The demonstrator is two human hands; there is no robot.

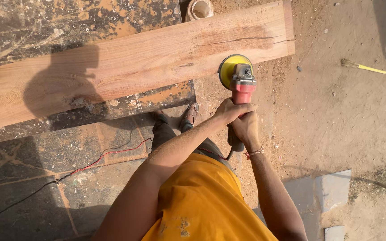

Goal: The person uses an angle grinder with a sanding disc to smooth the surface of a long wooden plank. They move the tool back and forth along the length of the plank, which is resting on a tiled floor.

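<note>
View from a head-worn camera, looking straight down at a person in a yellow shirt point(202, 205) standing on sandy ground.

Both hands grasp a red angle grinder point(242, 89) near the centre of the view, slightly toward 1 o'clock. The left hand point(232, 110) is clenched over the top of the grinder's red body. The right hand point(245, 129) wraps the dark rear handle just behind it, at 6 o'clock from the left hand; a thread bracelet point(255, 153) circles the right wrist. The two hands touch each other.

The grinder's yellow disc point(228, 69) sits at the tool's far end, at 12 o'clock from the hands, pressed against the lower edge of a long wooden plank point(135, 64). The plank runs across the upper half of the view, from 9 o'clock up toward 1 o'clock, and rests on a worn, stained slab point(68, 22). The person's shadow falls over the plank at 10 o'clock.

A sandalled foot point(191, 114) shows just below the plank, at 9 o'clock from the hands. A red and black cable point(90, 165) trails over the paved floor toward 8 o'clock. A small broom with a yellow handle point(362, 67) lies on the dirt at 2 o'clock, well apart. A pale round pipe end point(199, 9) sits at 12 o'clock by the plank's top edge.
</note>
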